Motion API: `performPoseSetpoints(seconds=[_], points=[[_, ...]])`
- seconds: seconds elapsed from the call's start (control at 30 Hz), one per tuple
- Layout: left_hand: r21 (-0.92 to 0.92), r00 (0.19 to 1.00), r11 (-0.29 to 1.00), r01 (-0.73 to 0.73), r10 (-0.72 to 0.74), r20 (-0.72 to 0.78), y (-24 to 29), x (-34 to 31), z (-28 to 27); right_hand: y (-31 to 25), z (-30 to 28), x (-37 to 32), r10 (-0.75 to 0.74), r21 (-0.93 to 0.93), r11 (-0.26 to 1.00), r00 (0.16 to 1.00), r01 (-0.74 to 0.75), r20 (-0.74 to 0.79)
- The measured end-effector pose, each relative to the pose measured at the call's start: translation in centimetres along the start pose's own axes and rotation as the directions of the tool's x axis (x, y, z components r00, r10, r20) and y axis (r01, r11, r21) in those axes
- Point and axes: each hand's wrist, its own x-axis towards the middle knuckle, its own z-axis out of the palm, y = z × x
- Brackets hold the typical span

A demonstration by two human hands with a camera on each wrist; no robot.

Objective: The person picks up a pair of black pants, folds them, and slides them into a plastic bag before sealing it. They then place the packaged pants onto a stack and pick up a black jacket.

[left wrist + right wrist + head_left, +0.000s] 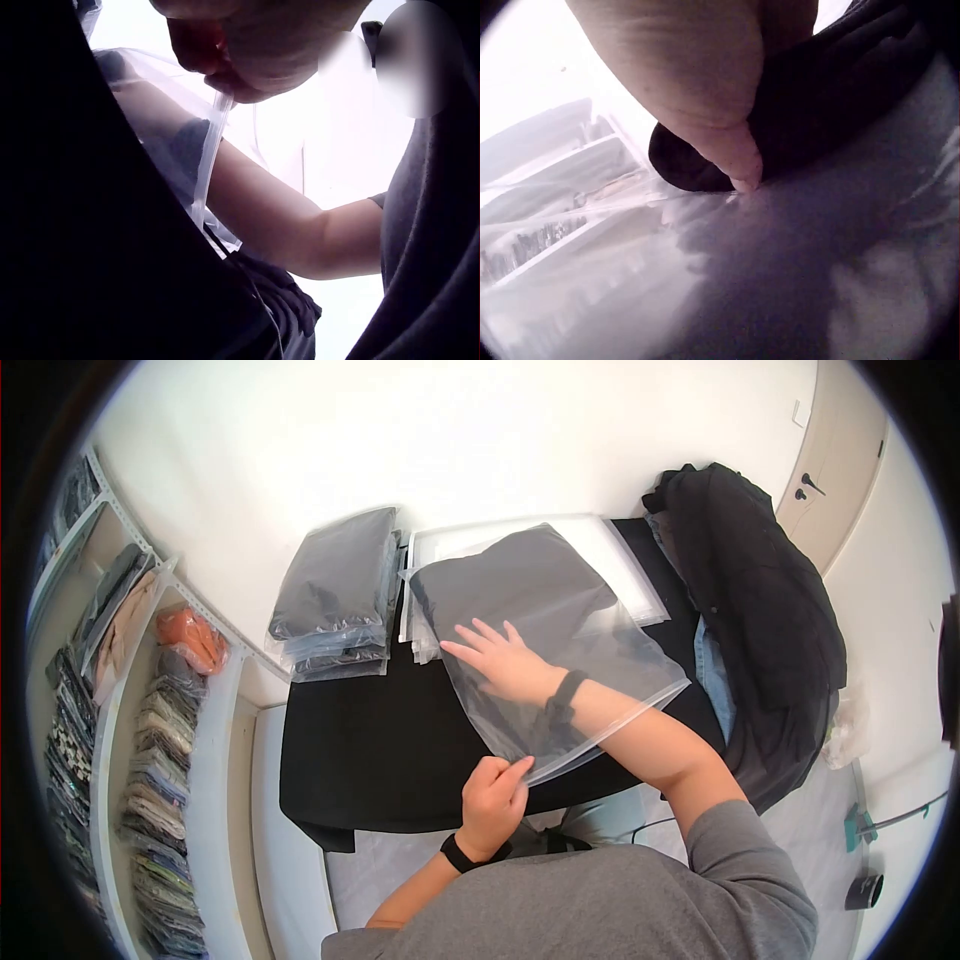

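A clear plastic bag (630, 665) lies over the table with a dark folded garment (535, 565) in its far part. Its open edge faces the person. My left hand (495, 800) pinches one corner of that edge between thumb and curled fingers; the left wrist view shows the bag's pale edge strip (206, 172) running down from these fingers. Inside the bag, up past the wrist, my right hand (508, 663) reaches to the garment's near part with its fingers spread. Seen from the right wrist, the thumb (735, 154) points down at the dark cloth beneath the plastic.
Bagged dark garments (335, 580) are stacked at the table's left. Flat clear bags (635, 575) lie under the worked one. A heap of dark clothes (750, 600) covers the right end. Shelves (165, 760) of bagged clothing stand left; black cloth (370, 750) covers the table.
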Motion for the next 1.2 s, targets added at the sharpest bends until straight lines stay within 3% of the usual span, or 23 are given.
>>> performPoseSetpoints(seconds=[0.07,0.1,0.3,0.5,0.57,0.67,0.7,0.73,0.77,0.8,0.87,0.93,0.97,1.0,1.07,1.2], points=[[-0.062,0.993,0.995,-0.074,0.080,0.090,-0.2,0.4,-0.1,0.3,0.6,1.1,-0.023,-0.026,0.999,0.998,0.021,-0.063],[-0.092,0.991,0.987,-0.129,0.132,0.031,-0.2,0.9,0.2,0.6,1.0,1.7,-0.029,-0.025,0.999,0.998,0.027,-0.064],[-0.097,0.970,0.975,-0.199,0.210,0.123,-0.3,1.1,-0.7,2.8,1.5,4.4,-0.042,-0.051,0.998,0.996,0.038,-0.073],[0.007,0.972,0.987,-0.160,0.156,0.174,-0.3,1.6,-1.4,2.4,2.2,5.0,0.016,-0.021,1.000,0.997,-0.018,-0.071],[0.031,0.984,0.991,-0.133,0.128,0.128,0.0,2.0,-1.7,1.4,2.7,4.1,-0.035,-0.249,0.969,0.995,0.011,-0.093],[0.035,0.994,0.996,-0.086,0.084,0.067,-0.1,2.1,-1.6,0.4,1.9,2.8,-0.113,-0.239,0.964,0.993,0.117,0.033],[-0.008,0.989,0.994,-0.110,0.111,0.101,-0.2,1.9,-1.5,0.6,0.7,2.8,-0.093,-0.079,0.991,0.986,0.105,0.139],[-0.050,0.981,0.989,-0.136,0.141,0.133,-0.3,1.9,-1.4,2.5,1.5,3.6,-0.091,-0.082,0.991,0.986,0.103,0.138],[-0.051,0.981,0.989,-0.139,0.145,0.133,-0.2,1.7,-1.4,5.5,3.4,4.6,-0.148,0.217,0.967,0.987,0.131,0.066],[-0.057,0.981,0.989,-0.134,0.141,0.134,0.0,1.4,-1.3,7.5,4.2,5.2,-0.184,0.492,0.853,0.983,0.171,-0.022],[-0.061,0.981,0.989,-0.134,0.141,0.131,0.0,1.3,-1.3,8.2,0.8,4.7,0.167,0.192,0.969,0.985,-0.157,-0.038],[-0.114,0.967,0.977,-0.180,0.197,0.162,-0.1,1.3,-1.3,9.4,-1.1,4.1,0.441,-0.203,0.866,0.889,-0.457,-0.121],[-0.144,0.957,0.969,-0.201,0.225,0.183,-0.3,1.4,-1.2,11.0,-0.9,3.7,0.450,-0.325,0.811,0.874,-0.487,-0.187],[-0.141,0.956,0.968,-0.207,0.230,0.181,-0.5,1.4,-1.2,12.2,-0.3,3.9,0.447,-0.325,0.811,0.873,-0.487,-0.193],[-0.193,0.938,0.961,-0.197,0.242,0.249,-0.9,1.3,-0.8,12.6,-1.0,4.1,0.616,-0.309,0.726,0.781,-0.614,-0.107],[-0.247,0.927,0.948,-0.201,0.266,0.264,-1.7,1.5,-0.1,12.9,-1.8,4.5,0.691,-0.205,0.708,0.723,-0.676,0.003]])
